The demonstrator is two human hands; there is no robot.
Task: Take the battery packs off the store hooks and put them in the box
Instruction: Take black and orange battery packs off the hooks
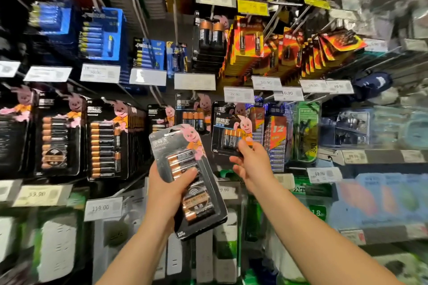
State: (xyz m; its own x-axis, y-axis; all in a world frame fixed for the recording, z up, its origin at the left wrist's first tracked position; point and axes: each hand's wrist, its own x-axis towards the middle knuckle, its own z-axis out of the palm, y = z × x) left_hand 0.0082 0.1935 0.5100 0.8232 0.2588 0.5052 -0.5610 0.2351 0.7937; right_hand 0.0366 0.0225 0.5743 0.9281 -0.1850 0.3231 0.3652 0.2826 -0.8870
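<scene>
Your left hand (pixel 170 188) grips a long black battery pack (pixel 188 180), tilted, free of the hooks, thumb curled across its front. Your right hand (pixel 251 164) pinches the lower edge of a small battery pack (pixel 228 133) hanging in front of the blue packs (pixel 275 136) on the display wall.

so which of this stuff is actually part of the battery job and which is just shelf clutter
Job:
left hand gripping a long battery pack
right hand pinching a small hanging pack
big packs on hooks

Lying about:
price tags
green pack
</scene>
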